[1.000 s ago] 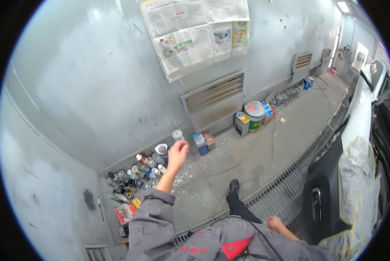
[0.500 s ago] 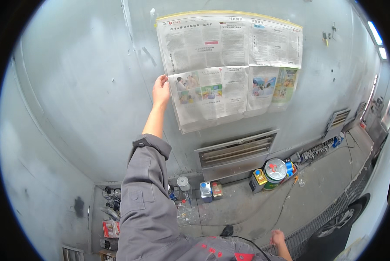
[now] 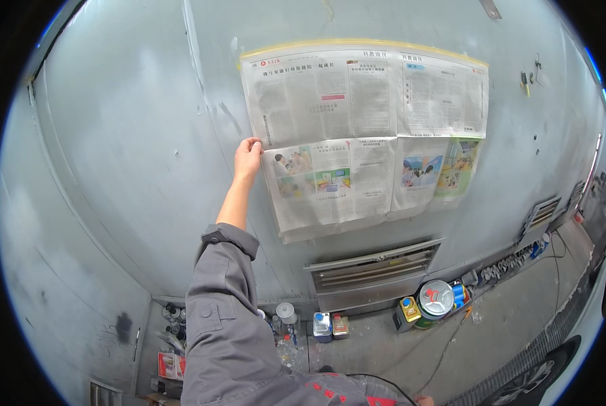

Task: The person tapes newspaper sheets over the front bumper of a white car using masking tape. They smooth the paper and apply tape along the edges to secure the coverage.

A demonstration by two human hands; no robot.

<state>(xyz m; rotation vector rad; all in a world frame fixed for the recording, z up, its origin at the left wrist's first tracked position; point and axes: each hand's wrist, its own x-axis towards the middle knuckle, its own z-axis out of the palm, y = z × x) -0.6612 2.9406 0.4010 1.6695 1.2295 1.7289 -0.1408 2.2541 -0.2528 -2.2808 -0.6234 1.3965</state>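
Observation:
A spread newspaper sheet [image 3: 370, 152] hangs on the grey wall, with yellow masking tape [image 3: 357, 47] along its top edge. The lower corners of the sheet hang loose, and a horizontal fold crosses its middle. With the arm stretched up, my left hand [image 3: 249, 159] pinches the newspaper's left edge near that fold; the fingertips are closed together on the paper. Only a sliver of my right hand [image 3: 425, 400] shows at the lower edge, low over the floor and well away from the newspaper. Its fingers are mostly out of the picture.
Below the newspaper is a louvred vent [image 3: 377, 267]. Along the wall's foot stand metal cans [image 3: 322, 326], a large round drum [image 3: 436, 298] and a yellow-topped can [image 3: 408, 311]. A hose [image 3: 445, 352] crosses the floor. At the lower right is a car wheel [image 3: 529, 379].
The view has tilted upward, so the newspaper and wall sit lower in it. My left hand stays at the newspaper's left edge. My right hand has dropped almost out of view.

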